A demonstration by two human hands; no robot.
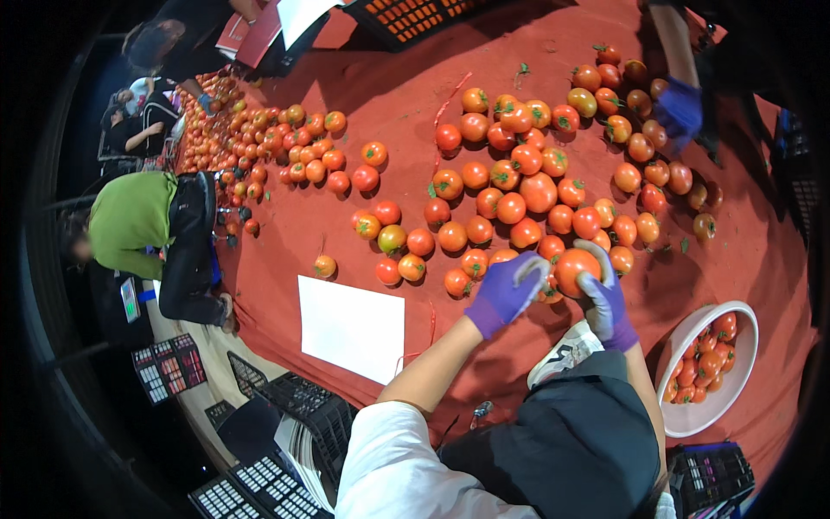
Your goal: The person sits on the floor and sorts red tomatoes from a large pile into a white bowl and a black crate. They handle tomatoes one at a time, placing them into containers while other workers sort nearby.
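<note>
My right hand [612, 310], in a purple glove with a grey palm, holds a large red-orange tomato [576, 272] between thumb and fingers. Just left of it is my left hand [508, 296], gloved the same way, its fingers slightly bent and apart, with nothing seen in it. Ahead of both hands, many loose tomatoes [539, 192] lie on a red cloth [389, 95], some with green calyxes. A few of them sit right beneath and beside my fingers, partly hidden by the gloves.
A white tub [750, 346] holding tomatoes stands at my right. White paper [352, 327] lies left of my forearm. Black crates [303, 402] stand at the cloth's lower left edge. Another person's purple-gloved hand [679, 112] is at the far right. A person in green [130, 223] bends at the left.
</note>
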